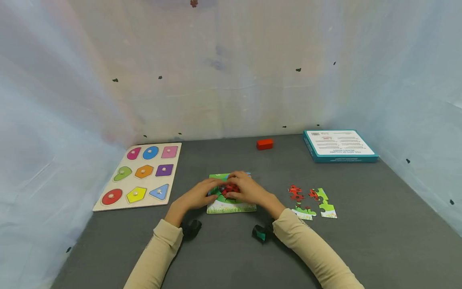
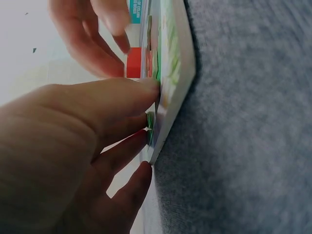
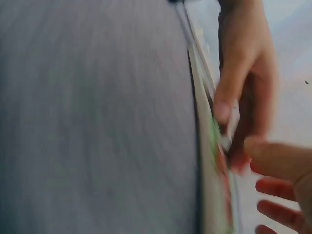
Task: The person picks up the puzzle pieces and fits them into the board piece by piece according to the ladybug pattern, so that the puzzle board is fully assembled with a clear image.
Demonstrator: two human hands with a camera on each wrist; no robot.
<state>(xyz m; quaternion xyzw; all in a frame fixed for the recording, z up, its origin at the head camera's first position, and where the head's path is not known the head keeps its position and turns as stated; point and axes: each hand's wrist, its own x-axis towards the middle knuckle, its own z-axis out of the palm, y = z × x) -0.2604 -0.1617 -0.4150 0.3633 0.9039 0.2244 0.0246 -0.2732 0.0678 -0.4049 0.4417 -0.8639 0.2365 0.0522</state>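
A ladybug jigsaw board point(image 1: 231, 208) lies flat on the dark table between both hands. My left hand point(image 1: 196, 196) is over its left side. In the left wrist view, its thumb and fingertips close around a green puzzle piece point(image 2: 150, 122) at the board's surface. My right hand point(image 1: 250, 190) arches over the board's right side; in the right wrist view its fingers point(image 3: 280, 163) are spread and loosely bent, with nothing visible between them. The red ladybug pieces point(image 1: 231, 189) show between the hands. Loose puzzle pieces point(image 1: 326, 204) lie to the right of the board.
A wooden shape board point(image 1: 172, 162) with colored knobbed shapes lies on the left. Behind the jigsaw sits a red block point(image 1: 264, 144). At the back right is a teal-edged box point(image 1: 341, 144). Pale sheeting point(image 1: 223, 88) encloses the table at the back and sides.
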